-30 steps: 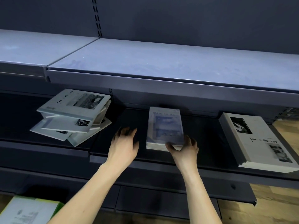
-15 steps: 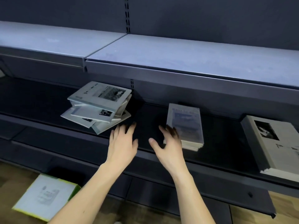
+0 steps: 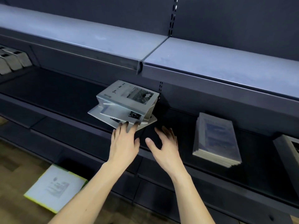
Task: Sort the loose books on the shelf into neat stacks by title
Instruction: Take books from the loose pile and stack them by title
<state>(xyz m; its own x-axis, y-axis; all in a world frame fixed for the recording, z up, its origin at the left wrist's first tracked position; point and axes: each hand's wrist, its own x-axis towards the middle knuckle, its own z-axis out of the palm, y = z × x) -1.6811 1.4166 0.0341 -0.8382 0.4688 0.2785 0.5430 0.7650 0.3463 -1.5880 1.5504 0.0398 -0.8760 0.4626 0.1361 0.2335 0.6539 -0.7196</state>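
On the dark metal shelf point(image 3: 68, 97), an untidy pile of pale grey books point(image 3: 124, 105) sits near the front edge. The left hand point(image 3: 123, 143) lays straight fingertips on its lowest book. The right hand point(image 3: 165, 146) hovers beside it, fingers spread, holding nothing. A neat stack of blue-covered books point(image 3: 216, 139) lies further right.

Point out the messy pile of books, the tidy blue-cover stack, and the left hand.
messy pile of books point(image 3: 127, 96), head view, cover of the top book.
blue-cover stack point(image 3: 217, 136), head view, middle of the top cover.
left hand point(image 3: 123, 141), head view, back of the hand.
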